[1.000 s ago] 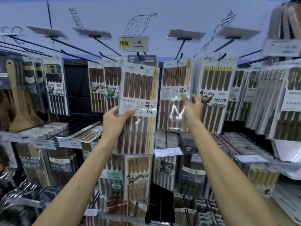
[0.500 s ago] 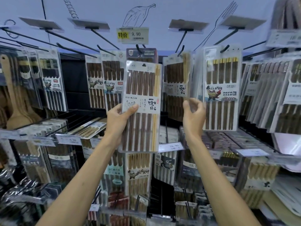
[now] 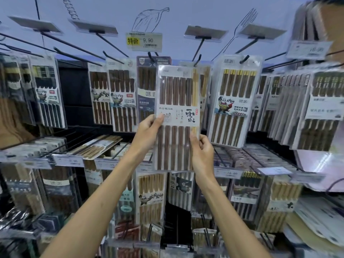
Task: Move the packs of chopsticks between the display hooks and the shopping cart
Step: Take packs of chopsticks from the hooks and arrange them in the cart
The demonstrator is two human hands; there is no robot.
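The top edge of your pack of chopsticks [image 3: 177, 101] covers whatever hook lies behind it, so you cannot tell whether it hangs there. The hanging packs [image 3: 316, 108] far out past your right hand are blurred. Your pack is flat clear plastic with a white paper band over dark brown sticks and one pale pair. Your left hand [image 3: 147, 134] grips its left edge at the band, thumb on the front. Your right hand [image 3: 202, 153] pinches its lower right edge, fingers curled. The pack stands upright between them, below the yellow price tag [image 3: 143, 41].
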